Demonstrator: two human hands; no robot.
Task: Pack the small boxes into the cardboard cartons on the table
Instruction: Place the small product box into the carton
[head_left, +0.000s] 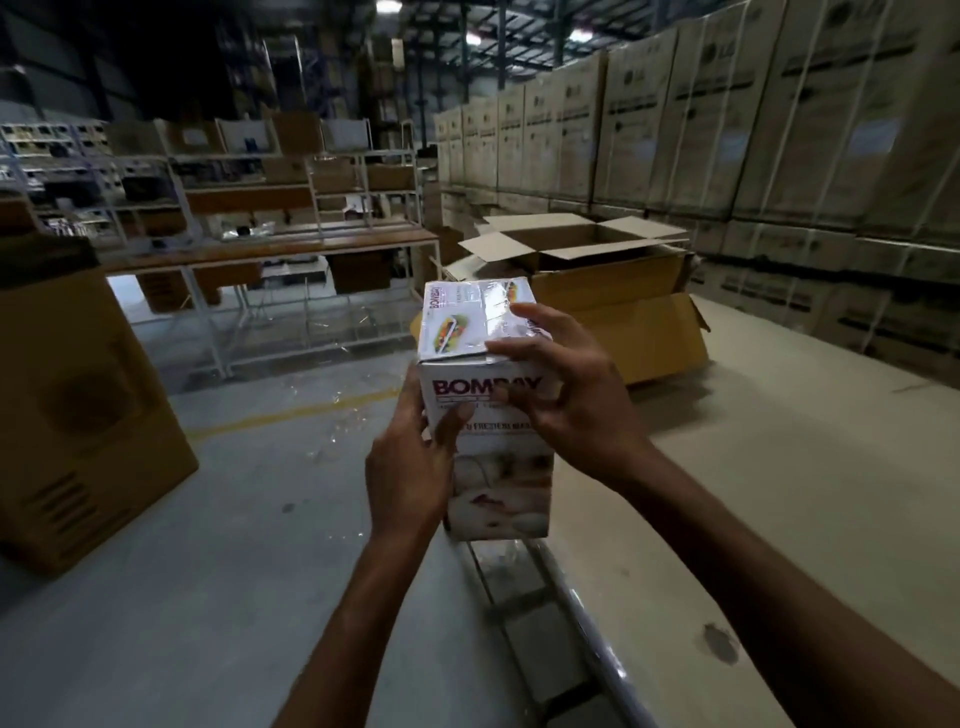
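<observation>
I hold a small white box (480, 332) with "BOMBAY" printed in red, upright in front of me, above the table's left edge. My left hand (410, 467) grips its lower left side, thumb on the front face. My right hand (566, 395) grips its upper right corner, fingers over the glossy top and front. An open cardboard carton (613, 291) stands farther back on the pale table (779, 467), flaps spread; its inside is hidden from here.
A tall stack of large strapped cartons (727, 130) walls the right side behind the table. A big brown carton (78, 405) stands on the floor at left. White metal shelving and workbenches (270, 208) fill the back left. Grey floor lies between.
</observation>
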